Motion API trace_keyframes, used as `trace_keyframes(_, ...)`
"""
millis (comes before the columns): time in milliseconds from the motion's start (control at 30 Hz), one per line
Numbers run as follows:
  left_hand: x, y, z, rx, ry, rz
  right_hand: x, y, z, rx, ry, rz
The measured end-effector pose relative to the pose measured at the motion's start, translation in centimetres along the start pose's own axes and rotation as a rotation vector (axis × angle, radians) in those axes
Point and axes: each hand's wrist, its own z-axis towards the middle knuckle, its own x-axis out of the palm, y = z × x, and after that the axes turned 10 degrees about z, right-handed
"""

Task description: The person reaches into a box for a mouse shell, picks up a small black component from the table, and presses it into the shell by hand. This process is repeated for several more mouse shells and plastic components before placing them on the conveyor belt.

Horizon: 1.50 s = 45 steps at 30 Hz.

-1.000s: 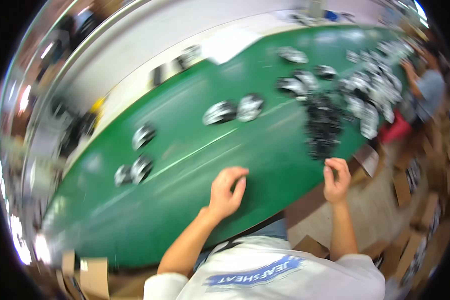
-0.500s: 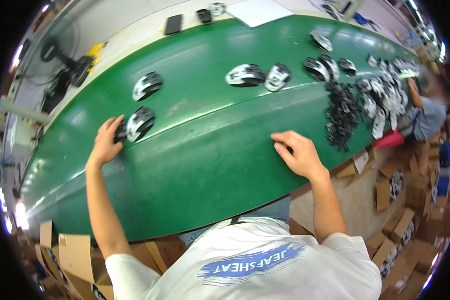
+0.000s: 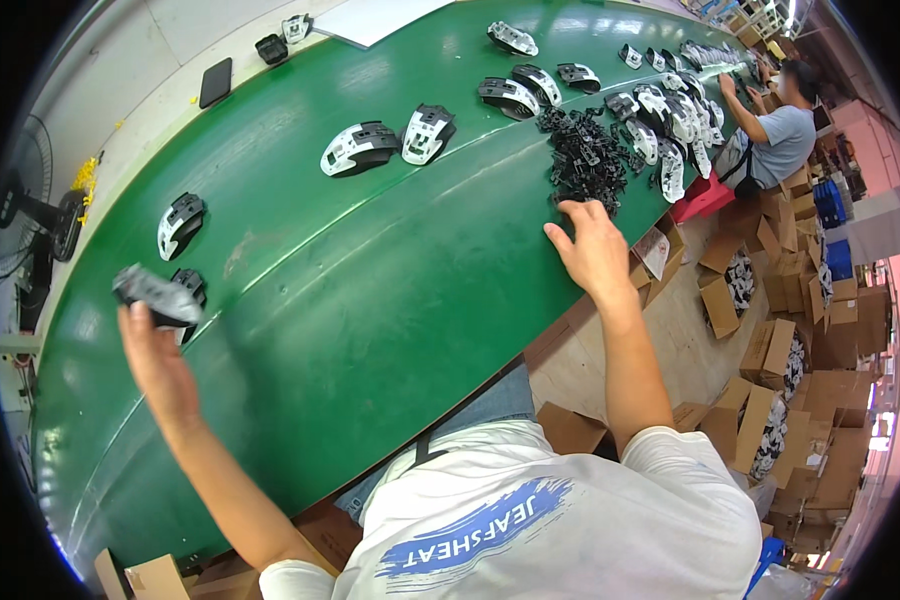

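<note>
My left hand [image 3: 160,365], at the left of the green table, holds a curved grey-and-black plastic shell [image 3: 157,296], shaped like a computer mouse cover and smeared by motion. Partly hidden behind it, a similar white-and-black shell [image 3: 192,288] rests on the table. Another such shell [image 3: 181,226] lies just beyond. At the right, my right hand [image 3: 595,250] reaches to the near edge of a heap of small black plastic parts [image 3: 583,155]. Its thumb and forefinger are apart, with nothing visible between them; the fingertips are close to the heap.
Two shells [image 3: 360,148] lie mid-table, and more sit farther right beside a pile of white shells [image 3: 675,125]. A co-worker [image 3: 785,130] sits at the far right. Along the back ledge are a black phone [image 3: 216,82] and a white board [image 3: 370,20]. Cardboard boxes [image 3: 760,410] stand on the floor.
My left hand has raised a shell off the table. My right hand has moved up to the black parts heap. The whole view has swung to the right.
</note>
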Motion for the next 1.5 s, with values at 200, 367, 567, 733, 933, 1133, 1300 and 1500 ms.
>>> trace_keyframes(200,10.9,2.9,-8.3,-0.203,0.36,-0.24,2.0,3.7,-0.8,-0.171,0.057,0.53)
trace_keyframes(367,13.0,4.6,-10.9,-0.454,0.563,-0.553,2.6,6.2,-1.6,-0.384,-0.008,0.677)
trace_keyframes(567,15.2,4.0,-10.5,-0.524,0.619,-0.703,4.3,11.1,-3.3,-0.326,0.327,1.311)
trace_keyframes(733,14.4,5.6,-11.1,-0.55,0.555,-0.895,4.0,16.5,-4.8,-0.181,0.548,1.623)
trace_keyframes(933,14.8,5.5,-11.5,-0.586,0.522,-0.894,3.2,18.3,-3.8,-0.643,0.369,1.068)
trace_keyframes(1133,15.1,5.6,-12.3,-0.539,0.575,-0.734,3.0,20.7,-4.2,-0.458,0.288,1.066)
trace_keyframes(1300,15.1,5.3,-12.2,-0.429,0.608,-0.683,4.3,21.1,-4.1,-0.462,0.206,1.118)
trace_keyframes(1500,15.7,5.4,-12.4,-0.375,0.645,-0.49,4.5,20.8,-4.0,-0.538,0.164,1.004)
